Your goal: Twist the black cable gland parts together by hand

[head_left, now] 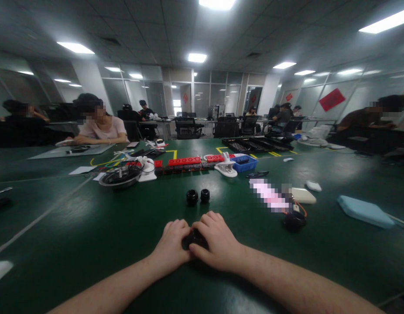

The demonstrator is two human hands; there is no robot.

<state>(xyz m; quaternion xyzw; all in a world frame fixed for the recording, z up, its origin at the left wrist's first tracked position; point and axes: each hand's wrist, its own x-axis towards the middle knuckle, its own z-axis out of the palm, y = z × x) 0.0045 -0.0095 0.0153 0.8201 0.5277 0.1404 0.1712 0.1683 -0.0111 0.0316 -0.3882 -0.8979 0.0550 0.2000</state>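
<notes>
My left hand [172, 240] and my right hand [217, 242] meet at the near middle of the table, fingers curled around a dark, glossy black piece [196, 238]. Most of that piece is hidden under the fingers, so its exact kind cannot be made out. Just beyond my hands, two short black ribbed cylinders, a larger one [192, 197] and a smaller one [205, 195], stand side by side on the green tabletop [130, 218].
Farther off lie a red row of blocks [184, 162], a white stand [226, 165], a blue bin [246, 163] and a round black tray [119, 175] with wires. To the right are a light-blue case [364, 211] and a black coil [294, 220]. People sit around the room.
</notes>
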